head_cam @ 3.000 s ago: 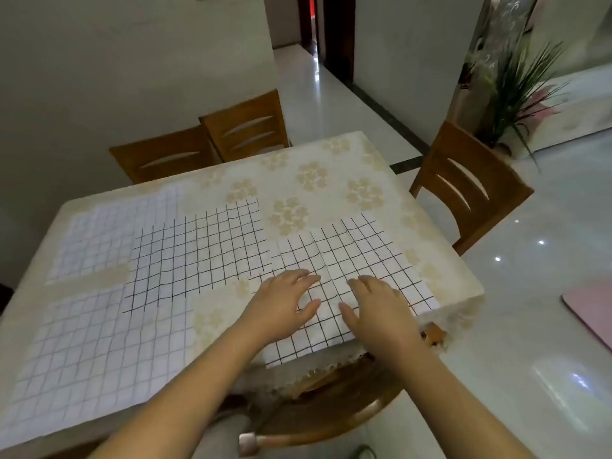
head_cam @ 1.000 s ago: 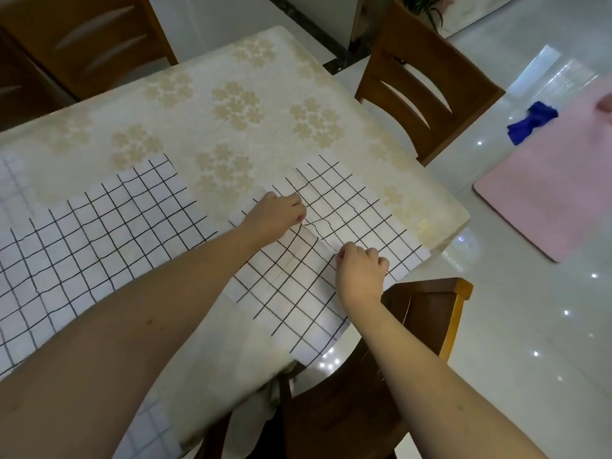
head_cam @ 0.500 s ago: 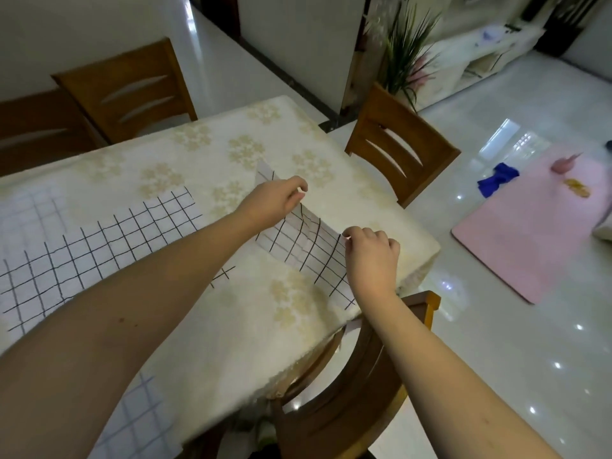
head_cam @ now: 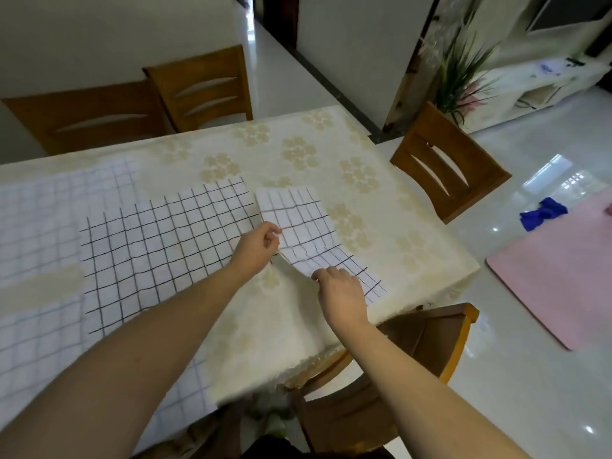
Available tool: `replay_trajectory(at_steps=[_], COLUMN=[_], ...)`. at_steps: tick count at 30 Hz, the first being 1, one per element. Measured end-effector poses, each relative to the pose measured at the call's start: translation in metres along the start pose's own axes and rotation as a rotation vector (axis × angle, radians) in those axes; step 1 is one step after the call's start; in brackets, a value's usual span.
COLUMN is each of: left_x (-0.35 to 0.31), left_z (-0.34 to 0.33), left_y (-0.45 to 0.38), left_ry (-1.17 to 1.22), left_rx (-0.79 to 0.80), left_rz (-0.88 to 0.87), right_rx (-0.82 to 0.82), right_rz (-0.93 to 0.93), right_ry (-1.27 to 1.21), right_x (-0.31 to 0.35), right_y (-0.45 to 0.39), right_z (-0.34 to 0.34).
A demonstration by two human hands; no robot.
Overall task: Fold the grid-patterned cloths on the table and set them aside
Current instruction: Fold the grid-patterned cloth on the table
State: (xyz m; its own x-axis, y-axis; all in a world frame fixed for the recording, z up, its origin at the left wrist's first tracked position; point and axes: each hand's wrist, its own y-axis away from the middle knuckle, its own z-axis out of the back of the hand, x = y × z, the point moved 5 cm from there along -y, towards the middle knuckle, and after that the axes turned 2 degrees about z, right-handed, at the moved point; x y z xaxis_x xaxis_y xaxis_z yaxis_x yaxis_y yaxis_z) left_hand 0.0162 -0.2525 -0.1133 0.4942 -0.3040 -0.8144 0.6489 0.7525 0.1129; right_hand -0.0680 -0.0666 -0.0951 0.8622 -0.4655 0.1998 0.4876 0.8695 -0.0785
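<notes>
A white cloth with a black grid (head_cam: 303,226) lies folded in half near the table's right edge. My left hand (head_cam: 256,246) pinches its left edge at the far end of the fold. My right hand (head_cam: 341,293) pinches the same edge at the near end. A second black-grid cloth (head_cam: 159,246) lies flat just left of my left hand. Two paler grid cloths lie further left, one at the back (head_cam: 56,207) and one at the front (head_cam: 39,339).
The table wears a cream flowered tablecloth (head_cam: 331,160). Wooden chairs stand at the far side (head_cam: 202,87), the right side (head_cam: 443,167) and right below my arms (head_cam: 397,359). A pink mat (head_cam: 563,270) with a blue rag (head_cam: 543,213) lies on the glossy floor at right.
Both hands first pressed flat on the spread cloth. They then pinched its left edge, lifted it and carried it over to the right, so the cloth now lies doubled.
</notes>
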Motion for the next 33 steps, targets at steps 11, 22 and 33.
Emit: replay_trajectory(at_steps=[11, 22, 33], left_x=[0.107, 0.123, 0.114], left_z=[-0.011, -0.034, -0.024], left_y=[0.046, 0.024, -0.021], left_ry=[0.362, 0.841, 0.616], left_rx=[0.010, -0.075, -0.180], left_rz=[0.447, 0.849, 0.970], right_rx=[0.605, 0.693, 0.599], right_rz=[0.089, 0.007, 0.113], right_ry=[-0.078, -0.055, -0.077], right_x=[-0.002, -0.030, -0.044], right_y=[0.036, 0.040, 0.045], right_z=[-0.074, -0.100, -0.102])
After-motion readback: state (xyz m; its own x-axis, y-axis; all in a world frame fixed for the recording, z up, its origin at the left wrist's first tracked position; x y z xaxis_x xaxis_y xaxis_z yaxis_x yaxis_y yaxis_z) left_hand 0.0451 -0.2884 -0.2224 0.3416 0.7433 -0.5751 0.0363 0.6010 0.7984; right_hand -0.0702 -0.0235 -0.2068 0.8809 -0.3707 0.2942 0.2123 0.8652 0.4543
